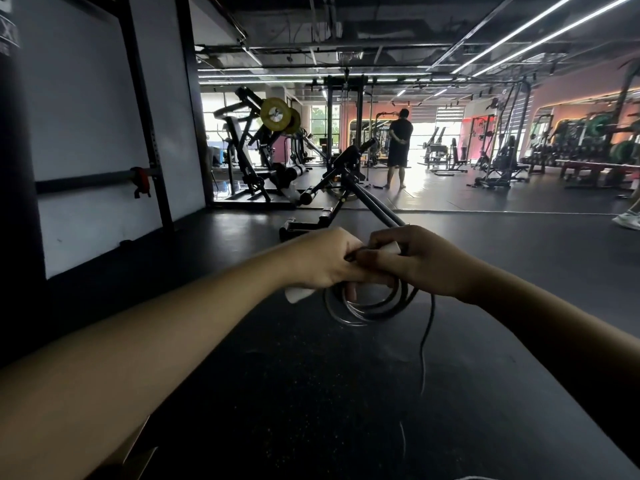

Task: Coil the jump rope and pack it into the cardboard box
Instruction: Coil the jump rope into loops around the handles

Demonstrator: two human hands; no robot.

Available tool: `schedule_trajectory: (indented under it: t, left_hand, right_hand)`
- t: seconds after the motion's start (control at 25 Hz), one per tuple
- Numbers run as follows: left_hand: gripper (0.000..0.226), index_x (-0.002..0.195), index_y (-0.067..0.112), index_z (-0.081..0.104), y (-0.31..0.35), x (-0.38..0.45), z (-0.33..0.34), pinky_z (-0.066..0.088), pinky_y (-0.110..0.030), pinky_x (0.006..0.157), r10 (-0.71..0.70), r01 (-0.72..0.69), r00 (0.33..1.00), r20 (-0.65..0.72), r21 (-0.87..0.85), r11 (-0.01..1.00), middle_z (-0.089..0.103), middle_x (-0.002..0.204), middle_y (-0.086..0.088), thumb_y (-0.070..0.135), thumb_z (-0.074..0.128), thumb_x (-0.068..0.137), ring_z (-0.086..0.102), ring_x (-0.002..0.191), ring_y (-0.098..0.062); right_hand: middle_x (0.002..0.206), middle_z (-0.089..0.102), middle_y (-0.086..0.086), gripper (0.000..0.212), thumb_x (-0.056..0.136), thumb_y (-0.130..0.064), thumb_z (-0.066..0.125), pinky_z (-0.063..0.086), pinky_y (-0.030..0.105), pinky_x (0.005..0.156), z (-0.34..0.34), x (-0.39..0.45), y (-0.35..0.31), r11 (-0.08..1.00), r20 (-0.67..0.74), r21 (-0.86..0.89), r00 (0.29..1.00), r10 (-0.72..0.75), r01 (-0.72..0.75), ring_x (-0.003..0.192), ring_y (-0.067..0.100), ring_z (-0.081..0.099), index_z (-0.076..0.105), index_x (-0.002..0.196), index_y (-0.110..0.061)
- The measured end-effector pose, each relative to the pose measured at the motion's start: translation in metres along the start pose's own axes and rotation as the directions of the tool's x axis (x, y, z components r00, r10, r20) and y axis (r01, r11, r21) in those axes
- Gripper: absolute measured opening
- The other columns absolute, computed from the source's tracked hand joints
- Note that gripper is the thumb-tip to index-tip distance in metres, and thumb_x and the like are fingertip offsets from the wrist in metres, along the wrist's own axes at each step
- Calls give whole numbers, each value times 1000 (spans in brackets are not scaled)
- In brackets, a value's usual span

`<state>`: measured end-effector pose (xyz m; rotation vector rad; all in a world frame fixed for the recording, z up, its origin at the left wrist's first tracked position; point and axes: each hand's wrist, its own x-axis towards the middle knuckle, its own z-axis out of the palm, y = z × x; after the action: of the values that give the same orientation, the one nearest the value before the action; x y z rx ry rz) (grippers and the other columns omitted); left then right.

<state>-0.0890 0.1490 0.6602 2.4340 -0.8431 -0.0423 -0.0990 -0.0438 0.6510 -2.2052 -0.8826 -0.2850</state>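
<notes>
Left hand (322,263): fingers closed around a white handle (297,294) of the jump rope (363,308); the handle end comes out below the fist.
Right hand (420,263): fingers closed on the other white handle (391,248) and on the rope, touching the left hand.
Jump rope: held in the air between both hands, several dark loops hang under them; one loose strand (426,344) falls down toward the near floor (311,393).
Cardboard box: only a brown corner (136,445), maybe cardboard, at the near left edge; I cannot tell more.
Far background: gym machines, a person standing (400,147).
</notes>
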Motion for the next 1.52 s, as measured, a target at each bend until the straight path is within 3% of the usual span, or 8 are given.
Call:
schedule_trajectory:
  t: [0.2, 0.36, 0.52, 0.72, 1.04, 1.2, 1.28, 1.52]
  left_hand:
    - [37, 90, 12, 65, -12, -12, 4, 53, -35, 71, 34, -34, 997, 62, -5, 999, 67, 67, 1, 49, 64, 94, 69, 62, -11]
    - [38, 96, 5, 64, -1, -17, -7, 49, -21, 64, 40, -97, 976, -215, -262, 960, 55, 63, 9, 42, 56, 100, 58, 57, -5]
    - [38, 73, 18, 49, 12, 0, 5, 47, -36, 82, -96, -371, 846, -525, -707, 602, 45, 53, 12, 39, 48, 105, 55, 57, -8]
    - [45, 81, 21, 68, 37, 20, 42, 52, -26, 70, -573, -400, 630, -524, -851, 340, 71, 64, 11, 57, 49, 100, 67, 63, -7]
    - [41, 88, 27, 71, 20, 15, 65, 52, -34, 80, -486, -198, 695, -531, -791, 579, 78, 94, 9, 66, 61, 88, 71, 97, -12]
    - [60, 133, 20, 58, -7, 5, 30, 49, -32, 92, -325, -316, 719, -615, -705, 635, 70, 127, -2, 41, 80, 82, 65, 117, -16]
    - [79, 144, 26, 44, -11, 0, -2, 46, -32, 104, -29, -295, 775, -631, -403, 866, 61, 140, 1, 38, 85, 77, 57, 127, -13]
    - [108, 151, 38, 35, 30, 6, -36, 38, -24, 96, 64, -61, 998, 3, 321, 945, 58, 142, 13, 44, 95, 60, 51, 124, -6]
  right_hand:
    - [65, 59, 3, 55, 90, -74, 48, 46, 35, 62, -3, -21, 14, 1000, 93, -13, 995, -27, 28, 60, 15, 55, 72, 80, -25]
    - [66, 51, 19, 83, 94, -70, 43, 49, 29, 57, -23, -27, 27, 947, -67, 312, 992, 107, -81, 57, 26, 51, 55, 80, 11]
    - [76, 53, 17, 67, 85, -79, 44, 56, 47, 66, -10, -25, 24, 797, -109, 591, 965, 237, -129, 68, 31, 56, 59, 90, -14]
    - [83, 62, 10, 76, 79, -82, 52, 42, 24, 48, 42, -11, 9, 771, -201, 630, 939, 278, -94, 52, 10, 56, 57, 123, -20]
    - [49, 49, -12, 13, 99, -18, 64, 31, 16, 37, 44, -10, 8, 768, -420, 639, 850, 319, 27, 42, 5, 40, 67, 91, -8]
    - [47, 54, -12, 24, 97, -13, 66, 39, 17, 45, 17, -9, 19, 951, -361, 300, 915, 181, -70, 43, 1, 47, 62, 75, -23]
    - [51, 56, -11, 22, 93, -19, 71, 42, 24, 53, 5, -6, 24, 994, -279, -29, 956, 95, -107, 47, 1, 49, 64, 74, -28]
    - [62, 52, -11, 33, 85, -36, 72, 33, 23, 55, -9, 11, 4, 890, -63, -453, 998, 17, -44, 53, 2, 48, 47, 65, -37]
